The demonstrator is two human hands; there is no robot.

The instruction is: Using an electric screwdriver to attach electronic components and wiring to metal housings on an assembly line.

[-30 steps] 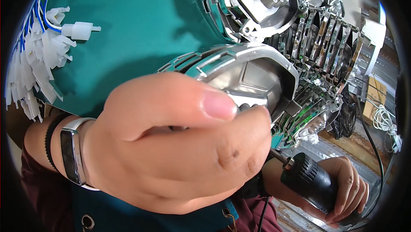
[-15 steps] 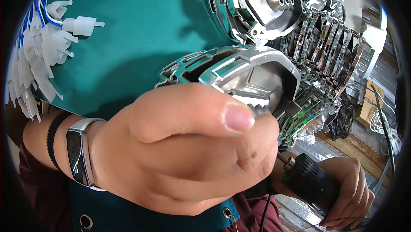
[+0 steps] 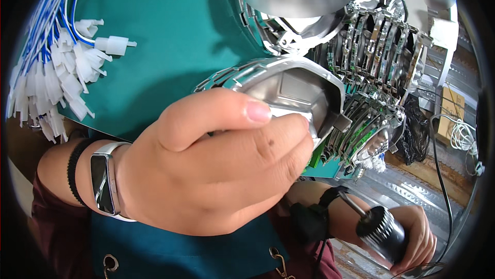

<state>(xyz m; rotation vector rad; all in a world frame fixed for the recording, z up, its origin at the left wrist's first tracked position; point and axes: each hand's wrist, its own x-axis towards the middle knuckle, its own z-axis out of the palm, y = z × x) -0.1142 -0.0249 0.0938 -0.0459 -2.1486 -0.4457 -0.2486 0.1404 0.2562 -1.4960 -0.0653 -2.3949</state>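
My left hand (image 3: 221, 171) is large in the middle, fingers curled in and thumb lying over the index finger. What those fingers hold, if anything, is hidden behind the hand. Just beyond it a silvery metal lamp-like housing (image 3: 304, 91) stands on the green work surface (image 3: 160, 26), its near part covered by my fingers. At the lower right my right hand (image 3: 416, 235) grips a black electric screwdriver (image 3: 381, 232). Its thin metal bit points up and to the left, apart from the housing.
Another shiny housing (image 3: 289, 37) lies beyond, partly blurred. Rows of metal housings (image 3: 379, 47) crowd the right. White connectors on blue and white wires (image 3: 67, 65) hang at the left. A black bag (image 3: 416, 129), a cardboard box (image 3: 451, 109) and cables lie at far right.
My left hand has shifted up and left, showing more of the housing's hollow inside. The screwdriver's bit has come away from behind my left hand and now shows in full.
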